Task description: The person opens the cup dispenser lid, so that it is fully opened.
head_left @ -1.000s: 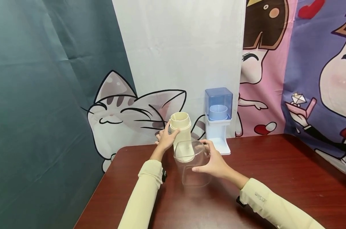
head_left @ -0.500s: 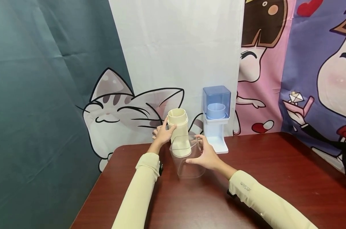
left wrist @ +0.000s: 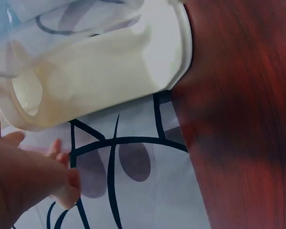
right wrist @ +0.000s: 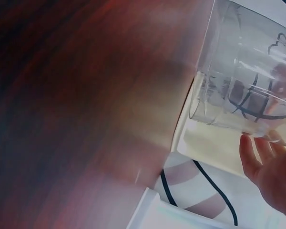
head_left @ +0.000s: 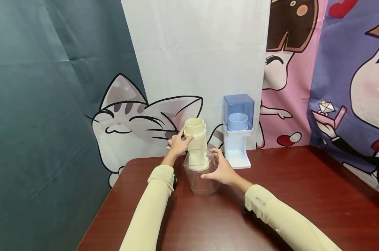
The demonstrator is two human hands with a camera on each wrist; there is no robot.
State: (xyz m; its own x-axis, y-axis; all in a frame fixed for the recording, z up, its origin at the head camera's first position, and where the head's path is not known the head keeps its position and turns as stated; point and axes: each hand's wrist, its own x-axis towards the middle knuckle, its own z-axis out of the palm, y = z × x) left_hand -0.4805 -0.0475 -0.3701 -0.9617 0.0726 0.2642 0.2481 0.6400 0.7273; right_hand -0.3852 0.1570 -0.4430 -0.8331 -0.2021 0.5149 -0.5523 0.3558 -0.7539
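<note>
A cream dispenser stand (head_left: pixel 199 142) with a round open collar on top stands upright near the back of the table. My left hand (head_left: pixel 177 144) holds it by the upper left side, thumb in front, index finger along the collar. In front of it, my right hand (head_left: pixel 223 170) grips a clear plastic container (head_left: pixel 205 184) from the right, thumb and fingers spread around its side. The container's wide rim faces up, and the stand shows through its wall. In the right wrist view, fingertips of the right hand (right wrist: pixel 274 176) touch the clear container (right wrist: pixel 238 90).
A white dispenser (head_left: pixel 236 150) with a transparent blue top (head_left: pixel 239 101) stands to the right of the cream stand. Behind the reddish-brown table (head_left: pixel 289 195) hangs a printed cloth (head_left: pixel 202 52) with cartoon figures.
My right hand has brought the clear container a little left and up in the head view, closer to the cream stand. The left hand keeps its place on the stand.
</note>
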